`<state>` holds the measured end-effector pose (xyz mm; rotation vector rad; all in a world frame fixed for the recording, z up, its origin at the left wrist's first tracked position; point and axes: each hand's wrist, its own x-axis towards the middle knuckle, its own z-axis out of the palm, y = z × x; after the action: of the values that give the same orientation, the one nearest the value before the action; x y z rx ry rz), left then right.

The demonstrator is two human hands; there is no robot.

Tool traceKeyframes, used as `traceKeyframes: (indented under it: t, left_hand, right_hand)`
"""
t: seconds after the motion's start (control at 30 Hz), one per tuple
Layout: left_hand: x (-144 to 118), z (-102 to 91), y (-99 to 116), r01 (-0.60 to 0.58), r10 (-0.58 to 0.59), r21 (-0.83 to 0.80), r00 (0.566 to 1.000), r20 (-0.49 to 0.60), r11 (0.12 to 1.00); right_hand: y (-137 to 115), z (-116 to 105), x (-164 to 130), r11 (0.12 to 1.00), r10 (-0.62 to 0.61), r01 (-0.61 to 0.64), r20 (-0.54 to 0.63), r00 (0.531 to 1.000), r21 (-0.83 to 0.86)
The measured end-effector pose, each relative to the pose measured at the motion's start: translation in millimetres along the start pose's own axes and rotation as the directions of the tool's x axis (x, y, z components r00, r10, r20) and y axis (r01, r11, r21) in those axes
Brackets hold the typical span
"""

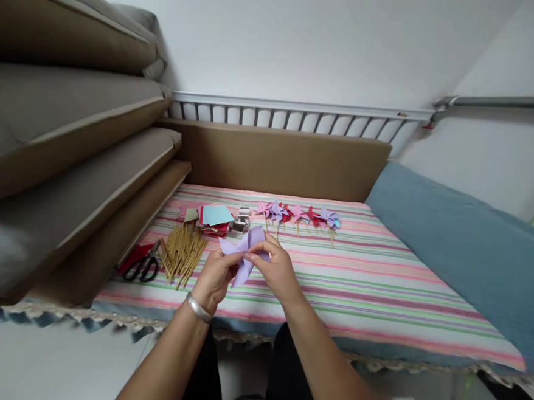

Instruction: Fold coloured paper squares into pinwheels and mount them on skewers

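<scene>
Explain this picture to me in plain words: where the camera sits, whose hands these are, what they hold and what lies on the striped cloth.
There is no machine here. The one picture comes from a camera worn on a person's head, looking forward and down, so both arms reaching in from below are that person's own. The left hand, with a bracelet on its wrist, and the right hand together pinch a folded purple paper. They work over a striped cloth. On it lie scissors, a heap of wooden sticks, a pile of coloured paper squares and a row of finished paper pinwheels. Brown cushions are stacked at the left.
</scene>
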<state>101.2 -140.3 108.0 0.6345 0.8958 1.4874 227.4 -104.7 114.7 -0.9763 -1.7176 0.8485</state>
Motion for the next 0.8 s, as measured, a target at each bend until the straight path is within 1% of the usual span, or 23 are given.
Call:
traceKeyframes:
  t: [0.13,0.27,0.33,0.47,0.57,0.67,0.73,0.8]
  left_hand:
    - [-15,7.6,7,0.007,-0.004,-0.058,0.998,0.066,0.998]
    - [-24,10.2,9,0.09,-0.076,-0.111,0.99,0.119,0.99]
    - [-28,11.7,10,0.109,-0.092,-0.115,0.986,0.142,0.987]
    - [-36,16.5,14,0.087,-0.066,-0.095,0.976,0.209,0.992]
    - [-40,19.5,14,0.046,-0.034,-0.051,0.976,0.217,0.998]
    - [-40,20.3,14,0.054,-0.051,-0.008,0.976,0.211,0.999]
    - [-40,20.2,14,0.073,-0.071,-0.002,0.975,0.21,0.997]
    - [-40,20.6,14,0.094,-0.091,-0.004,0.973,0.21,0.996]
  right_hand:
    - [-18,-10,-10,0.999,-0.046,0.047,-0.008,0.999,0.022]
    - [-28,-17,-18,0.996,-0.081,0.082,-0.01,0.997,0.048]
    - [-31,-20,-21,0.994,-0.096,0.097,-0.01,0.995,0.052]
    - [-35,-25,-25,0.994,-0.106,0.106,-0.022,0.994,0.023]
    - [-35,-28,-28,0.998,-0.065,0.066,-0.036,0.997,0.015]
    - [-33,-29,-30,0.998,-0.008,0.011,-0.05,0.999,0.067]
    - [-32,-29,-32,0.993,-0.016,0.022,-0.052,0.998,0.116]
    - [-33,-30,-34,0.987,-0.052,0.058,-0.047,0.998,0.153]
